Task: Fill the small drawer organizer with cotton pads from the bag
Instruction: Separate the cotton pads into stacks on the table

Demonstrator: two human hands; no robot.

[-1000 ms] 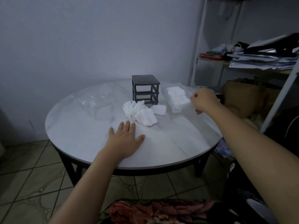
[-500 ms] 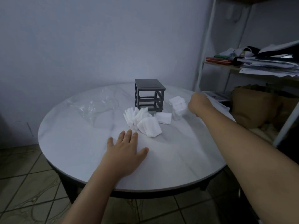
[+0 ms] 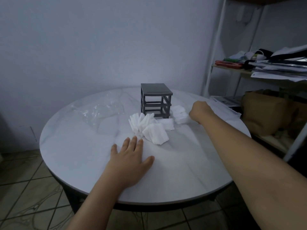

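A small grey drawer organizer (image 3: 156, 100) stands at the middle of the round white table (image 3: 174, 171); its slots look hollow. A loose heap of white cotton pads (image 3: 149, 128) lies just in front of it. A neat stack of pads (image 3: 179, 114) sits in a faint clear drawer right beside the organizer's right side. My right hand (image 3: 200, 112) grips that drawer's right edge with curled fingers. My left hand (image 3: 131, 161) rests flat on the table, fingers spread, just short of the heap. A crumpled clear bag (image 3: 99, 112) lies at the left.
A white metal shelf rack (image 3: 214, 47) stands to the right of the table, loaded with papers (image 3: 279, 68) and a brown bag (image 3: 265, 112) lower down. A plain wall runs behind the table. Tiled floor shows below the table's near edge.
My right hand has brought the clear drawer with its stack of pads leftward, up against the organizer. The left hand stays flat on the table. The camera has tilted up a little.
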